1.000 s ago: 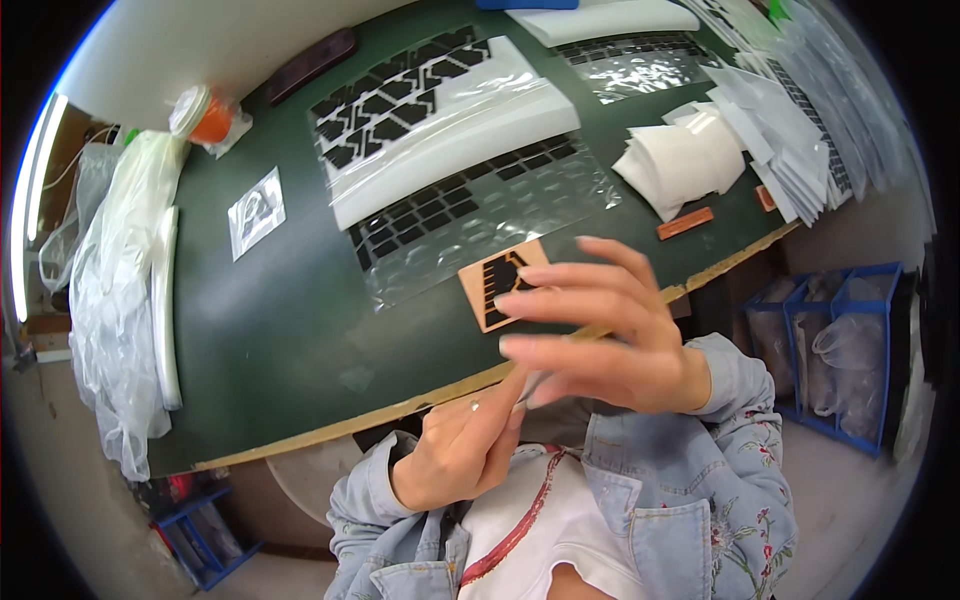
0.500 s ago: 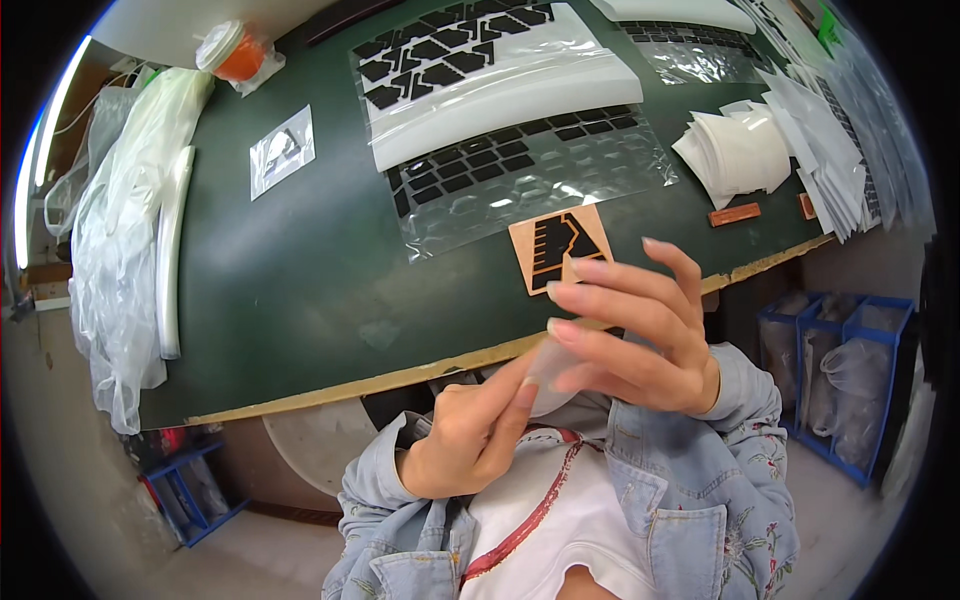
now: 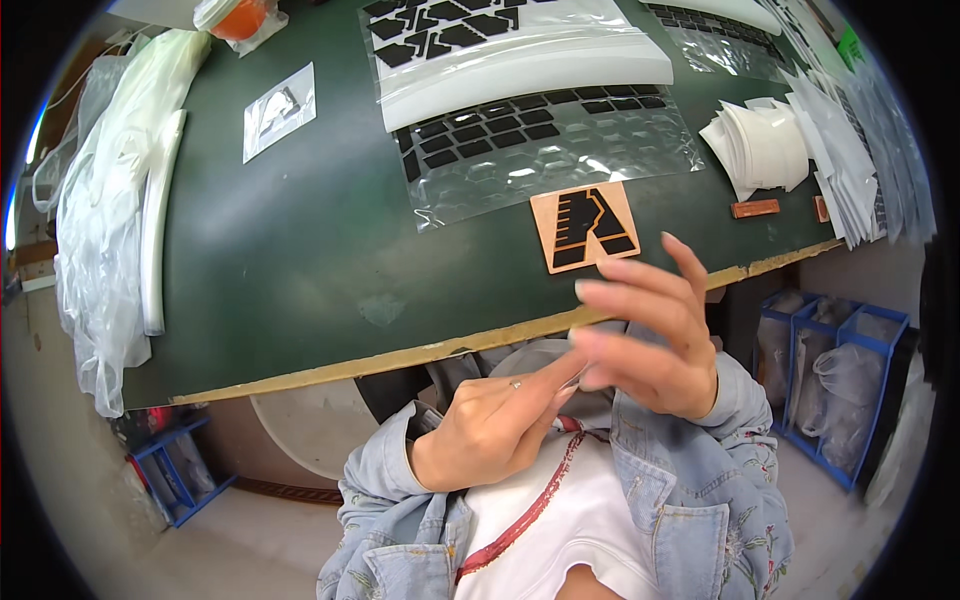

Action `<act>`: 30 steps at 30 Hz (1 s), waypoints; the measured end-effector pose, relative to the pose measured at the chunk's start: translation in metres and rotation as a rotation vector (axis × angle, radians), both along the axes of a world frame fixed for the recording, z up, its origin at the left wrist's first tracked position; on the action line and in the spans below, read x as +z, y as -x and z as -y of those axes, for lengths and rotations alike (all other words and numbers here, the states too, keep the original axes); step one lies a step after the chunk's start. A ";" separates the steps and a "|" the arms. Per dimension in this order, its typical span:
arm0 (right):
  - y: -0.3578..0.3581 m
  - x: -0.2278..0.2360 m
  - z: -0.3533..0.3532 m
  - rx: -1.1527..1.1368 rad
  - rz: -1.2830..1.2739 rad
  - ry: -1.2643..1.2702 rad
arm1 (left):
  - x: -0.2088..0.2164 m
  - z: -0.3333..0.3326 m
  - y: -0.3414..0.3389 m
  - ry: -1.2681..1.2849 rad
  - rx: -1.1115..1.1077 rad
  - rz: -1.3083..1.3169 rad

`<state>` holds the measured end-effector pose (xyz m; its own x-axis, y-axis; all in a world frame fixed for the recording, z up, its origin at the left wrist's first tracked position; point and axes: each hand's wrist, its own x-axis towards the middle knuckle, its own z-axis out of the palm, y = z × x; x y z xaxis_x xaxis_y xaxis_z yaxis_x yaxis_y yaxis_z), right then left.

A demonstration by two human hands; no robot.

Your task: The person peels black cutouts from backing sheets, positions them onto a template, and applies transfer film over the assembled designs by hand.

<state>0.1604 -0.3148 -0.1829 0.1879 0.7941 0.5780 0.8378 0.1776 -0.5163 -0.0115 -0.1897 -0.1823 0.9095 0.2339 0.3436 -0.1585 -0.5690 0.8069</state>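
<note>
Above my lap, close to the table's front edge, my left hand (image 3: 490,430) pinches a thin piece of clear plastic film (image 3: 572,383), seen almost edge-on. My right hand (image 3: 660,345) meets it from the other side. Its thumb and forefinger, somewhat blurred, close on the film at the left fingertips, while its other fingers are spread. Beyond the right fingers, a square copper-coloured plate (image 3: 620,210) with black shapes lies on the green table (image 3: 300,270). A small clear packet (image 3: 280,110) with a dark piece in it lies farther left.
Clear sheets of black key-shaped stickers (image 3: 490,135) lie at the back, with white backing sheets (image 3: 540,85). Curled white papers (image 3: 760,150) and a reddish block (image 3: 755,209) are at right. Plastic bags (image 3: 120,200) hang at left; a blue rack (image 3: 840,390) stands lower right.
My hands have come closer together, and the film between them shows less of its face. The view has shifted, so more of the copper-coloured plate shows past my right fingers.
</note>
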 end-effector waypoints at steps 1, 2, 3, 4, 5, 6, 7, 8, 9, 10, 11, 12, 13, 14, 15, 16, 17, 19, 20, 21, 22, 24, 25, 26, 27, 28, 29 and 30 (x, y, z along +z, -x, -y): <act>0.000 0.000 0.002 -0.015 0.205 -0.020 | 0.000 0.001 0.001 0.004 0.002 -0.002; 0.001 -0.002 0.002 -0.034 0.252 -0.050 | 0.000 0.002 0.002 0.048 0.007 -0.021; 0.003 -0.005 0.002 -0.055 0.299 -0.082 | 0.000 0.004 0.003 0.092 0.012 -0.040; 0.003 -0.004 0.003 -0.087 0.328 -0.098 | -0.001 0.004 0.003 0.095 0.011 -0.040; 0.004 -0.003 0.003 -0.119 0.358 -0.115 | 0.000 0.003 0.002 0.108 0.004 -0.043; 0.006 -0.003 0.004 -0.119 0.359 -0.113 | 0.000 0.004 0.001 0.120 -0.003 -0.046; 0.008 -0.004 0.005 -0.145 0.237 -0.097 | 0.001 0.003 0.000 0.121 -0.002 -0.044; 0.009 -0.004 0.006 -0.171 0.116 -0.080 | 0.001 0.004 -0.001 0.096 -0.014 -0.034; 0.009 -0.002 0.005 -0.170 0.119 -0.080 | 0.002 0.005 -0.001 0.071 -0.026 -0.023; 0.006 -0.001 0.004 -0.152 0.140 -0.064 | 0.001 0.005 -0.002 0.072 -0.025 -0.027; 0.005 0.000 0.002 -0.133 0.162 -0.048 | 0.000 0.006 -0.002 0.067 -0.013 -0.015; 0.001 -0.003 0.007 -0.061 0.241 -0.038 | -0.001 0.007 -0.002 0.062 -0.001 -0.003; 0.001 -0.005 0.009 -0.060 0.241 -0.038 | -0.001 0.008 -0.001 0.062 -0.001 -0.003; 0.001 -0.006 0.010 -0.071 0.335 -0.068 | 0.000 0.009 0.001 0.145 0.007 -0.029; 0.005 -0.007 0.010 -0.127 0.348 -0.076 | 0.001 0.010 0.003 0.228 0.015 -0.056; 0.010 -0.008 0.009 -0.183 0.360 -0.082 | 0.001 0.011 0.003 0.230 0.015 -0.057; 0.011 -0.007 0.009 -0.182 0.358 -0.080 | 0.001 0.012 0.003 0.272 0.028 -0.063; 0.011 -0.003 0.008 -0.166 0.336 -0.048 | 0.001 0.012 0.004 0.317 0.042 -0.075; 0.012 -0.002 0.008 -0.166 0.330 -0.043 | 0.000 0.011 0.004 0.330 0.052 -0.081; 0.012 -0.002 0.008 -0.151 0.304 -0.042 | 0.000 0.010 0.003 0.343 0.061 -0.089; 0.012 -0.002 0.007 -0.133 0.276 -0.042 | 0.001 0.010 0.004 0.373 0.058 -0.109; 0.008 -0.005 0.009 -0.089 0.315 -0.082 | 0.001 0.012 0.004 0.388 0.073 -0.114; 0.009 -0.006 0.007 -0.108 0.315 -0.136 | 0.001 0.012 0.003 0.397 0.086 -0.110; 0.010 -0.007 0.004 -0.127 0.313 -0.190 | -0.001 0.011 0.004 0.398 0.075 -0.120; 0.009 -0.007 0.004 -0.124 0.308 -0.190 | -0.003 0.010 0.005 0.398 0.079 -0.125; 0.006 -0.006 0.006 -0.057 0.142 -0.146 | -0.007 0.009 0.004 0.419 0.017 -0.060; 0.003 -0.005 0.005 0.012 -0.024 -0.102 | -0.010 0.006 0.003 0.439 -0.045 0.005; -0.002 0.001 -0.001 0.140 -0.273 -0.055 | -0.010 -0.008 0.010 0.478 -0.225 -0.131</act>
<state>0.1622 -0.3142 -0.1820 0.2334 0.7921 0.5640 0.6348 0.3153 -0.7054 -0.0219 -0.1813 -0.1921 0.9833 0.1305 0.1272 -0.1150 -0.0974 0.9886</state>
